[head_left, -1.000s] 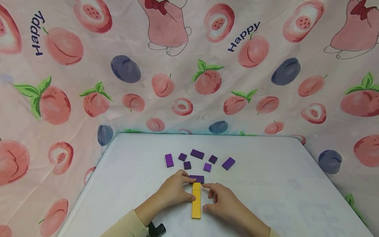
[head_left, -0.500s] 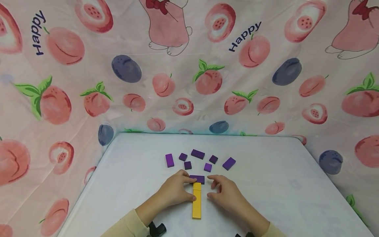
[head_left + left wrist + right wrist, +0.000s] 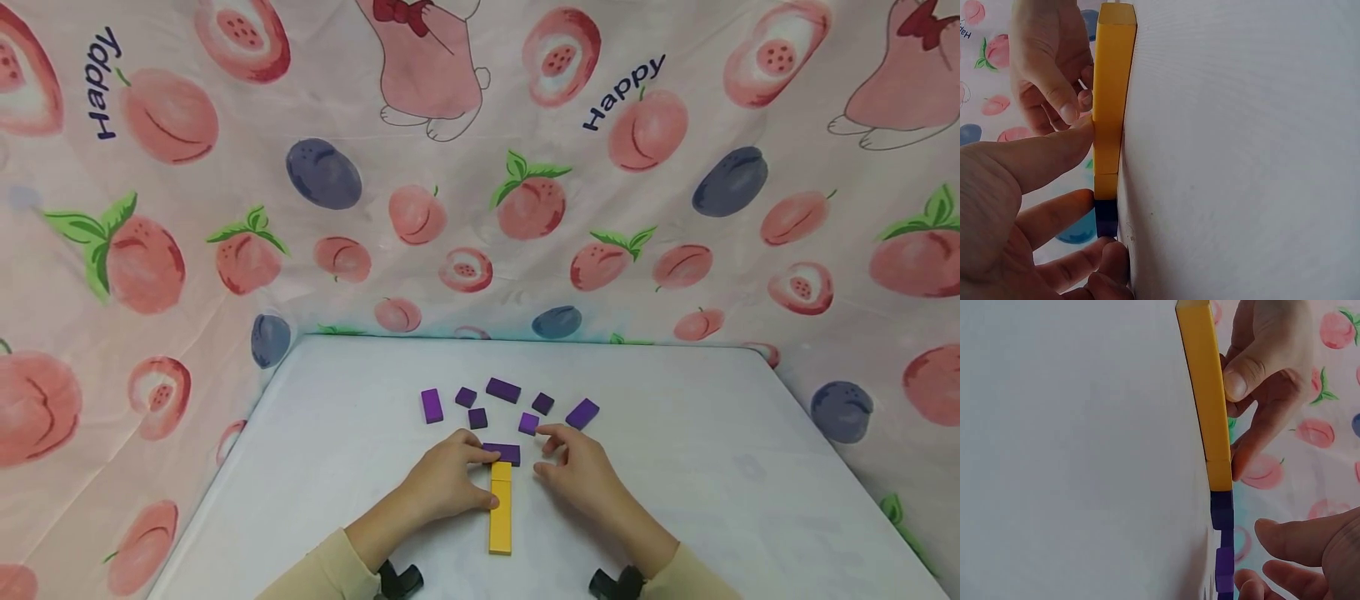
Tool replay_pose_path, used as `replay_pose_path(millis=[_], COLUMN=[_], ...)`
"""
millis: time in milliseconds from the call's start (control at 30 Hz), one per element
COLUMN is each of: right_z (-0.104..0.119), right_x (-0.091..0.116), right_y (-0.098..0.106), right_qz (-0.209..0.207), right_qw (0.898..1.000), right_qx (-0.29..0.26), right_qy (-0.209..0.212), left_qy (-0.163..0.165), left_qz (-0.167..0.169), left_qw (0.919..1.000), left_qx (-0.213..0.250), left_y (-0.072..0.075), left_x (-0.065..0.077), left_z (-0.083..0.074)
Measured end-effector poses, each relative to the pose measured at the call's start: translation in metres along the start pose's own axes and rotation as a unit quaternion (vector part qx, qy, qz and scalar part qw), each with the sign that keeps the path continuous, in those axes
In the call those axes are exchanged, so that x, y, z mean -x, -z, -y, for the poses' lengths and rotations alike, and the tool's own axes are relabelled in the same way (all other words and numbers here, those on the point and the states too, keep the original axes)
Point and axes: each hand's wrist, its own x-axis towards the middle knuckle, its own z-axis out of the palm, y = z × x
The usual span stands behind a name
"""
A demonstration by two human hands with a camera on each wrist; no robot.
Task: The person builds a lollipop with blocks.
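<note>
A long yellow block (image 3: 500, 527) lies lengthwise with a small yellow block (image 3: 502, 472) at its far end. Crosswise beyond these sits a purple block (image 3: 508, 455), forming a T shape. My left hand (image 3: 441, 477) rests on the row from the left, thumb on the long yellow block and a fingertip on the crosswise purple one. To the right, my right hand (image 3: 582, 463) holds nothing. Its index fingertip is right at a small purple cube (image 3: 528, 423), with the thumb (image 3: 1288, 537) apart from the fingers in the right wrist view.
Beyond the hands, several loose purple pieces are spread out: an upright-lying block (image 3: 432, 406) at left, a block (image 3: 503, 390) at the back, a slanted block (image 3: 582, 414) at right, and small dark cubes (image 3: 477, 418) between. A fruit-print cloth (image 3: 480, 208) hangs behind the white table (image 3: 712, 467).
My right hand has moved away from the yellow blocks, rightward and then forward to the small purple cube. The left hand has stayed on the row.
</note>
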Motion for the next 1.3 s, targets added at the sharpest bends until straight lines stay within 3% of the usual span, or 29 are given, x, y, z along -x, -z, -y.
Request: replay_pose_path(millis=[1300], right_z=[-0.004], right_x=[-0.042], right_y=[-0.007], right_qz=[-0.008], right_qw=[1.000], right_qx=[0.009], right_qy=[-0.018], left_qy=[-0.001], left_qz=[0.004], left_qw=[1.0000], left_qx=[0.005], left_y=[0.001], left_x=[-0.002], left_z=[0.000])
